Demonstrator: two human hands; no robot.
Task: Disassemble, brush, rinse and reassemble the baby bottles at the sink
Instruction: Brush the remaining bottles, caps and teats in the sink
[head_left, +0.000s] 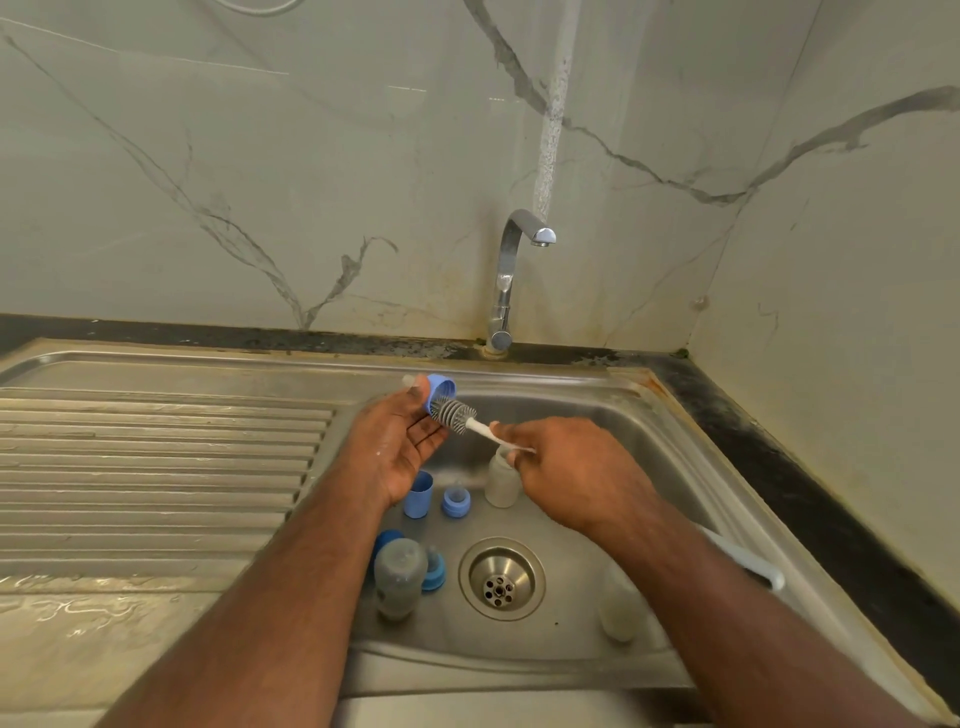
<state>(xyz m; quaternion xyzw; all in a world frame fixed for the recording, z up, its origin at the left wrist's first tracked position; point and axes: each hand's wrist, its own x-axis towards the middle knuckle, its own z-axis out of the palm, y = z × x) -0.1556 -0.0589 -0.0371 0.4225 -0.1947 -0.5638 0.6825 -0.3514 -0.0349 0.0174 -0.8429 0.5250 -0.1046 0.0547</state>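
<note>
Over the sink basin (649, 457), my left hand (397, 449) holds a blue bottle collar with its clear teat (439, 387) between thumb and fingers. My right hand (566, 470) grips the white handle of a grey bottle brush (457, 414), whose bristled head sits in the collar's open side. Down in the basin lie a blue cap (418, 496), a second blue collar with teat (456, 500), a clear bottle body (501, 480), another bottle body (399, 574) beside a blue collar (434, 569), and a bottle (618, 605) partly hidden under my right forearm.
A chrome tap (511, 270) stands behind the basin with no water running. The drain (501, 578) is in the basin's middle. A ribbed draining board (156, 467) stretches left. A white handle (748, 561) leans on the basin's right wall. Marble walls close the back and right.
</note>
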